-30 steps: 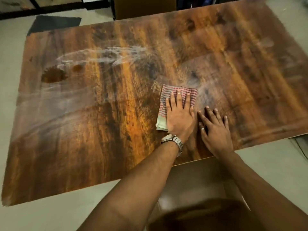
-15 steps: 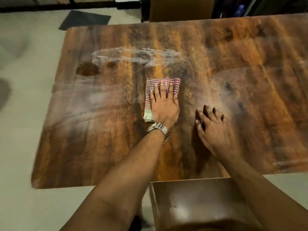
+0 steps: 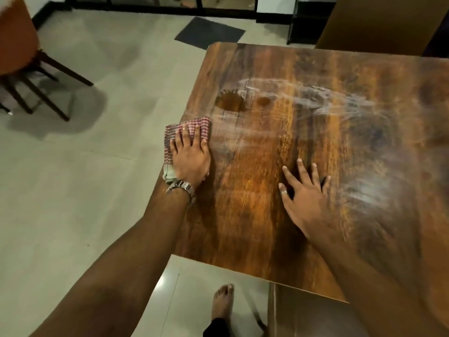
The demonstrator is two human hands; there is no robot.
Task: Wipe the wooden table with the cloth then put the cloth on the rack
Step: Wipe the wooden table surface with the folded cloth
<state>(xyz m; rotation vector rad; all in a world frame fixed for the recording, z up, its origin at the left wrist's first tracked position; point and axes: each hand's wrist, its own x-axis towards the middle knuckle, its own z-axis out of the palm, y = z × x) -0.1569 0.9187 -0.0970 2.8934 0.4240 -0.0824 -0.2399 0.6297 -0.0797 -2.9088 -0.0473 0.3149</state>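
The left hand [image 3: 190,158] lies flat with fingers spread, pressing the folded checked cloth [image 3: 187,132] at the worktop [image 3: 267,215] edge; the right hand [image 3: 307,193] braces open alongside. Wiping is under way. Ahead of the cloth a dark stain [image 3: 229,103] and smears need passes next.

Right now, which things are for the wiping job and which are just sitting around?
For the job:
- checked cloth, pressed flat under the left hand at the table's edge
- wooden table, with a dark spill and white smears
- right hand, flat on the table

Just sitting around:
- chair
- dark floor mat
- wristwatch
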